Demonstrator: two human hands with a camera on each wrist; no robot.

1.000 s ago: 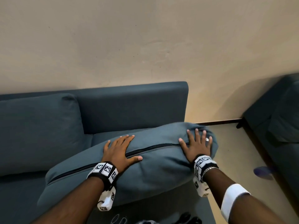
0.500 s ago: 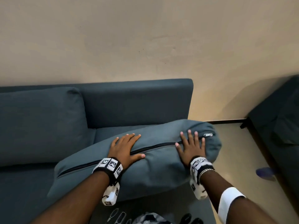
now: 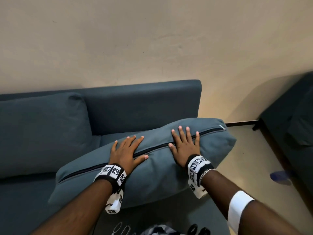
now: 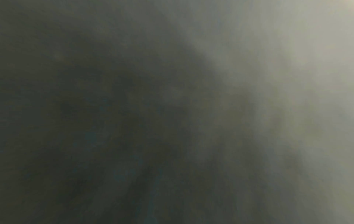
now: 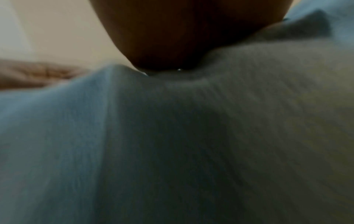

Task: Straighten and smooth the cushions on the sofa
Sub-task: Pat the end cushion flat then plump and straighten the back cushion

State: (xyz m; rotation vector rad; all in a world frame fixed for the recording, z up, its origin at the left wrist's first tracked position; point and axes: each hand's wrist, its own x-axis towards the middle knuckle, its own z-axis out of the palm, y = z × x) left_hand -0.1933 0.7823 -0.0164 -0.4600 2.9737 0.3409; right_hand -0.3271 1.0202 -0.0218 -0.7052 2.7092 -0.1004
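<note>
A large blue-grey cushion (image 3: 157, 173) stands on edge across the right end of the dark blue sofa (image 3: 140, 106), its zipper seam (image 3: 155, 147) facing up. My left hand (image 3: 127, 150) lies flat on top of it near the middle, fingers straight and spread. My right hand (image 3: 184, 145) presses flat further right, fingers spread over the seam, short of the zipper pull (image 3: 222, 127). The right wrist view shows blurred cushion fabric (image 5: 153, 136) under my palm. The left wrist view is dark and blurred.
A second cushion (image 3: 40, 131) leans upright against the sofa back on the left. Bare floor (image 3: 250, 150) lies to the right, with another dark sofa (image 3: 291, 133) at the right edge and a blue object (image 3: 279, 177) on the floor. A beige wall rises behind.
Both hands have slid left along the top of the cushion, the right one away from the zipper pull. The cushion's right end has shifted slightly outward.
</note>
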